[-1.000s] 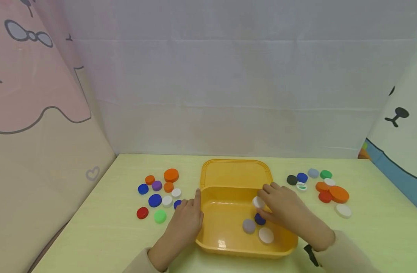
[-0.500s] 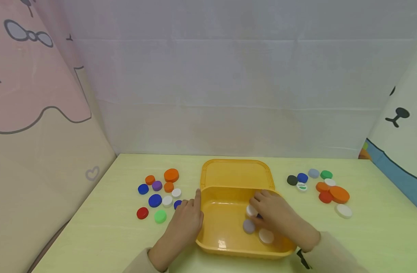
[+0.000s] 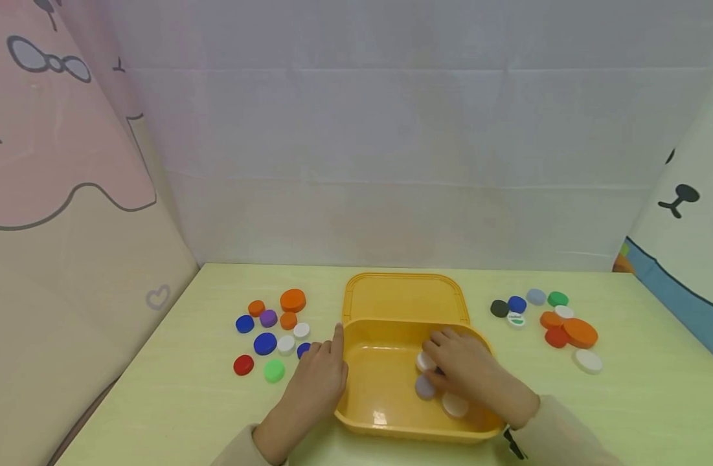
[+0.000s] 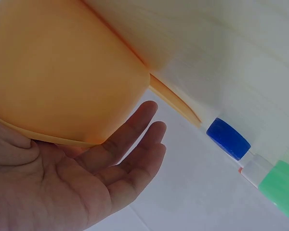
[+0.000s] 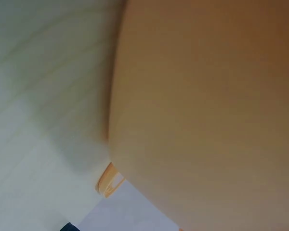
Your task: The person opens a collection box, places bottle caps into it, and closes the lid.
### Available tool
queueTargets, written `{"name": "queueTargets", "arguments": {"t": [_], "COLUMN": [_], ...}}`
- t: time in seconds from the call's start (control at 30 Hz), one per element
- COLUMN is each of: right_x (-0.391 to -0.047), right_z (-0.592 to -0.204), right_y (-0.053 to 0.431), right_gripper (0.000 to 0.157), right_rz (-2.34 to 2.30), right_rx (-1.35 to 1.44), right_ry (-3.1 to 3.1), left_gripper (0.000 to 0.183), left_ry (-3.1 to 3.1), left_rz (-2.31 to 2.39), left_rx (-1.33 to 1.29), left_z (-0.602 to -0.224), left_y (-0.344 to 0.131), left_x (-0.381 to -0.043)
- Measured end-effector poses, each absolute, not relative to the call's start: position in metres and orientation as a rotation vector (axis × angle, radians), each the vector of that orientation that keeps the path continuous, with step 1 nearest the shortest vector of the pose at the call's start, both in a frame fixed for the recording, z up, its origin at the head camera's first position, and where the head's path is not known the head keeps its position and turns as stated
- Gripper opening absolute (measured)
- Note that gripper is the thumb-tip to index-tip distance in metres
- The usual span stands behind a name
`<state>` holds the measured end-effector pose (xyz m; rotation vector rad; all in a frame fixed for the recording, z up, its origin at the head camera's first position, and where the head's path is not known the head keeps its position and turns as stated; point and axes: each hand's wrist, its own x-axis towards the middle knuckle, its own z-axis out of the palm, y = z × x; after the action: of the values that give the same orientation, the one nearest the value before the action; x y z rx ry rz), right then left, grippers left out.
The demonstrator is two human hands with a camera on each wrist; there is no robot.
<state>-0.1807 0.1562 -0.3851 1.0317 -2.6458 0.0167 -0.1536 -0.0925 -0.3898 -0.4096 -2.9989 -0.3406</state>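
In the head view, a yellow plastic box (image 3: 379, 395) stands at the front of the table, with several bottle caps inside. My left hand (image 3: 318, 375) rests at its left rim, index finger straight along the edge. The left wrist view shows the other fingers loosely extended outside the wall. My right hand (image 3: 467, 366) reaches into the box, its fingers and thumb about a white bottle cap (image 3: 423, 361). A dark blue cap is mostly hidden under that hand. A lilac cap (image 3: 424, 387) lies by the thumb, and a larger white cap (image 3: 454, 405) nearer the front wall.
The yellow lid (image 3: 404, 298) lies flat behind the box. Several mixed caps, among them a green cap (image 3: 274, 371), are spread on the left. Another group, with a large orange cap (image 3: 580, 332), lies on the right. A pale cloth wall (image 3: 391, 162) closes off the back.
My right hand has moved left and down inside the box, and the white cap has shifted the same way. The dark blue cap is now mostly covered. My left hand has stayed still.
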Motion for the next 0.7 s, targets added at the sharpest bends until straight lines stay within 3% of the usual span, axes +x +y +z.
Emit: {"name": "queueTargets", "arguments": {"t": [0.7], "right_x": [-0.1829], "right_z": [-0.3917], "right_y": [0.1593], "right_gripper": [0.021], "right_rz": [-0.015], "right_rx": [1.031], "right_ry": [-2.706], "left_gripper": [0.053], "left_ry": [-3.023], "left_rz": [-0.355], "left_rx": [-0.389], "left_z": [-0.391], "left_y": [-0.0926], "left_x": [-0.1544]}}
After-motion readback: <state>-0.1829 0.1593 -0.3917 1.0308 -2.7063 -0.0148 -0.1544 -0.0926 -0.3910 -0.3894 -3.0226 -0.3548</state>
